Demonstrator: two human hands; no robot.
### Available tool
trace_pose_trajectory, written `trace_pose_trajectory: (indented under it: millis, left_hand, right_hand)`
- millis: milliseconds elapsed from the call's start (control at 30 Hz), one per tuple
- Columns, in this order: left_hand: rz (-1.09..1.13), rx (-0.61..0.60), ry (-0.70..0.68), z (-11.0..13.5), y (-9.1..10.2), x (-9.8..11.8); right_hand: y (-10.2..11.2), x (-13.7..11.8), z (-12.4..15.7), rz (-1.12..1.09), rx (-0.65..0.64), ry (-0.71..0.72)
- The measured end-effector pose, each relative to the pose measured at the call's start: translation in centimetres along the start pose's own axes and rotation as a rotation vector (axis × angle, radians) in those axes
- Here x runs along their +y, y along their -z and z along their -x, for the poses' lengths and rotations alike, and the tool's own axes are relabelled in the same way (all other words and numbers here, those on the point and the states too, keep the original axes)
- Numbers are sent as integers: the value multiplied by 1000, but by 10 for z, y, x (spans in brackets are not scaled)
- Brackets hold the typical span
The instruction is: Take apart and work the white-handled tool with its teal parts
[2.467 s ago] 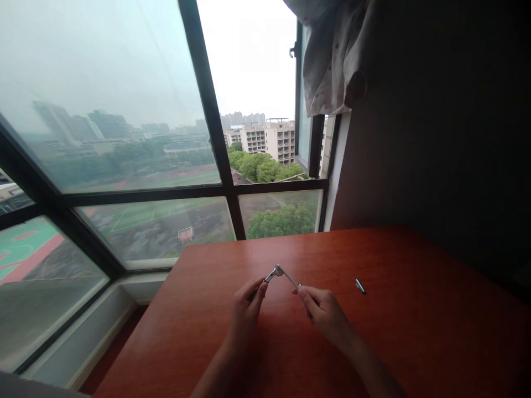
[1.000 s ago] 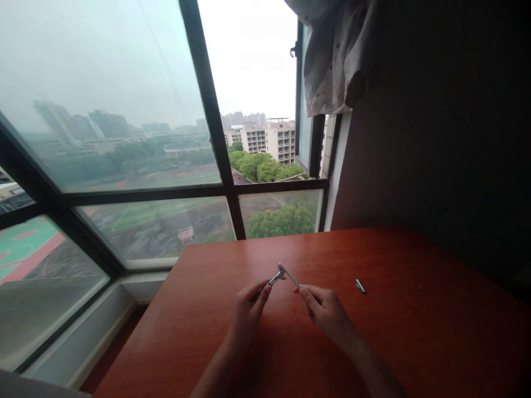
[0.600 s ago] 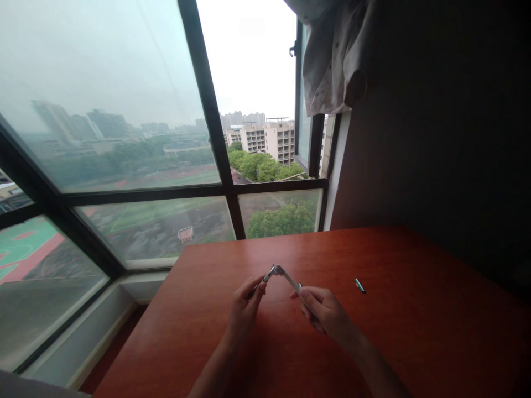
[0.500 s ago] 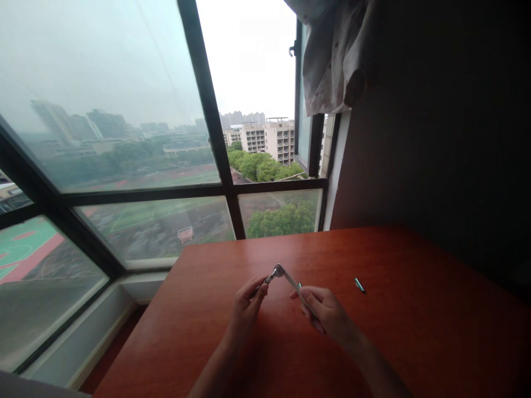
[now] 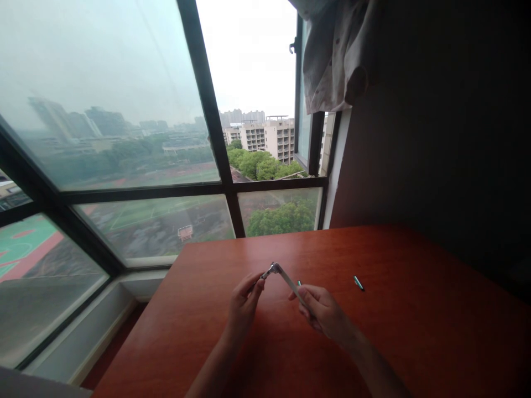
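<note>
My left hand (image 5: 244, 301) is closed, thumb and fingers pinching a slim shiny metal rod (image 5: 266, 274) that points up and to the right. The far end of the rod meets the rounded head of a flat silver wrench (image 5: 286, 277), which slants down into my right hand (image 5: 319, 307). The fingers of that hand are wrapped round the handle, thumb on top. Whether the rod sits inside the wrench head or only touches it, I cannot tell. A small teal tip (image 5: 299, 283) shows just by the right fingers; the rest of it is hidden.
Both hands are above a reddish-brown wooden table (image 5: 199, 320). On its right part lies a short teal and silver pen-like piece (image 5: 359, 283). Windows (image 5: 145, 221) stand behind the table and to the left, with a grey cloth (image 5: 332, 66) hanging at upper right.
The joined ends of the rod and wrench have shifted slightly left and up. My left hand has moved a little left; both grips stay closed.
</note>
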State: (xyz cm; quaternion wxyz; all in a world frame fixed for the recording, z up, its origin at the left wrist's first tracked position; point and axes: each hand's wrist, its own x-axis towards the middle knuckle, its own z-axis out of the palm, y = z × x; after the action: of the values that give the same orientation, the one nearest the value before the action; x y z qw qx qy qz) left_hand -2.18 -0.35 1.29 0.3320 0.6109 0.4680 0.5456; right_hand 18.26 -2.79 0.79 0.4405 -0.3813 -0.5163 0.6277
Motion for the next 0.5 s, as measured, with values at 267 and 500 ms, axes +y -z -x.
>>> trace_pose_trajectory:
  millis: [267,500]
  left_hand:
    - [15,-63,3,2,-4,0]
    - [0,-24,16,2,-4,2]
  right_hand:
    - [-1,-1,0,-4,26,-20]
    - [-1,3,-1,-26,18,-18]
